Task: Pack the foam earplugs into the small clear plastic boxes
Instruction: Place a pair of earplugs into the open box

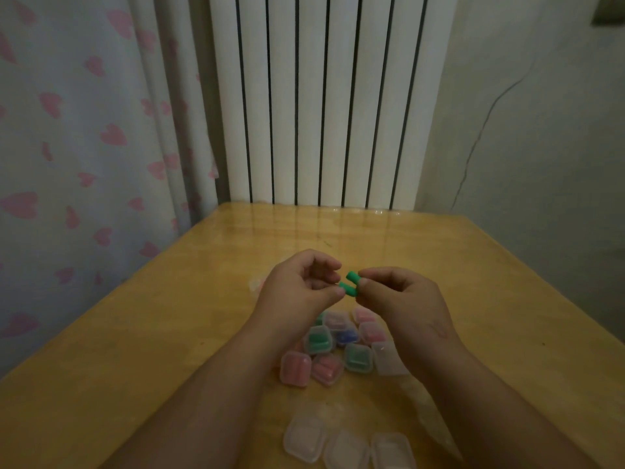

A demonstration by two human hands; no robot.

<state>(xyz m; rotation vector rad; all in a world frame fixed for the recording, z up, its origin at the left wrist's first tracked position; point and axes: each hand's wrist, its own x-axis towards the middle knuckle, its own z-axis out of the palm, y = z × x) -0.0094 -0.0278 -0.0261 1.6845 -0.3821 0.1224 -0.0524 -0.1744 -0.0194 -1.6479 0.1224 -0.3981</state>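
Two green foam earplugs [350,283] are held side by side above the wooden table [169,333]. My right hand [406,299] pinches them between thumb and fingers. My left hand [301,289] touches the lower earplug's end with thumb and fingertips. Below my hands lies a cluster of small clear boxes [338,346] holding pink, green and blue earplugs. A clear box [389,358] with nothing visible inside lies at the cluster's right. Three more clear boxes [348,448] sit near the table's front edge.
A white radiator [321,96] stands behind the table's far edge. A curtain with pink hearts [84,147] hangs at the left. Something small and pinkish [257,285] lies on the table, partly hidden by my left hand.
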